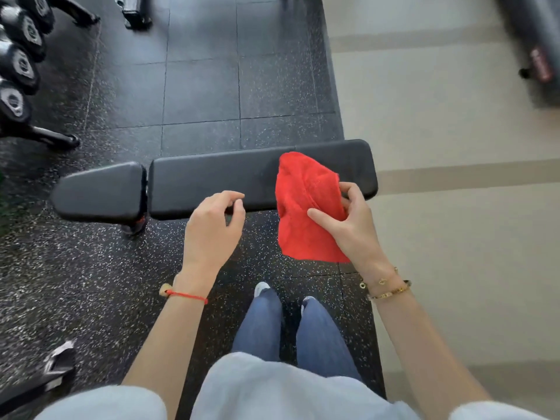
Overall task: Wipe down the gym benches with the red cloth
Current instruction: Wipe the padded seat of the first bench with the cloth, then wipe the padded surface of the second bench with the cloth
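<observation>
You're standing in front of the bench (212,180), a long black padded worktop w/ rounded corners and a smooth vinyl-like skin; a shorter tapered seat pad (100,192) is sitting just left of it across a narrow gap.

Your right hand (348,225) is pinching the red cloth (306,213): thumb on the front, fingers curled at its right edge, so the grip is clamped on the fabric. The cloth is fuzzy terry-type stuff, crumpled into a rough rounded-top shape, hanging in front of the right part of the bench and draping down past its near edge. Can't tell if it's touching the pad.

Your left hand (212,225) is hovering over the near edge mid-bench, fingers loosely curled and apart, holding nothing. A thin red string (186,295) is circling that wrist; gold bracelets (388,286) are sitting on the right one.

The floor under the bench is black rubber tile (75,268) w/ white speckles; right of it, pale smooth flooring (454,131). Round-ended dumbbells (18,65) are racked at far left, blurred.
</observation>
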The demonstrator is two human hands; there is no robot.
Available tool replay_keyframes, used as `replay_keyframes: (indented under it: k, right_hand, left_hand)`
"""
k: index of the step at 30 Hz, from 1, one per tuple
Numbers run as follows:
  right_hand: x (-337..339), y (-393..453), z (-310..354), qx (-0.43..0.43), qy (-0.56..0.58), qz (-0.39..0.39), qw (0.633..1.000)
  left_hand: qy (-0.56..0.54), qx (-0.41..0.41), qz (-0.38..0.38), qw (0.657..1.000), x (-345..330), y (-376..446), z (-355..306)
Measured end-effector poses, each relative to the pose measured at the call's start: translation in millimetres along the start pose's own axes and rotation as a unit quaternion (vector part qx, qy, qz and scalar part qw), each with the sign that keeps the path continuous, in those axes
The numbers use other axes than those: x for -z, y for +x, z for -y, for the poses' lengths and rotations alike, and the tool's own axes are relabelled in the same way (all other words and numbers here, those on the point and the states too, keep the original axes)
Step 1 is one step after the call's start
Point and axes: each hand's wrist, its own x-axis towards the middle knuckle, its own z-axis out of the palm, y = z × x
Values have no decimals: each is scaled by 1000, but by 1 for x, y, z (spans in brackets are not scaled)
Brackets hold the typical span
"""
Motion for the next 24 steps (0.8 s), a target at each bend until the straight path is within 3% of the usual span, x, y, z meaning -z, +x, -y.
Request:
replay_keyframes:
  k: [5,11,19,24]
  right_hand:
    - [17,-29,43,5,33,-48,998]
    - [51,-39,50,-2,71,-116,991]
    - [156,-10,40,-21,95,-156,983]
    - [256,25,40,-15,83,-143,986]
  left_hand:
    - [-3,-21,19,1000,39,-3,-31]
    - [-15,-62,47,997,38,13,-66]
    - [-27,-93,70,993,-28,53,-154]
    - [-42,-81,38,995,-87,74,-235]
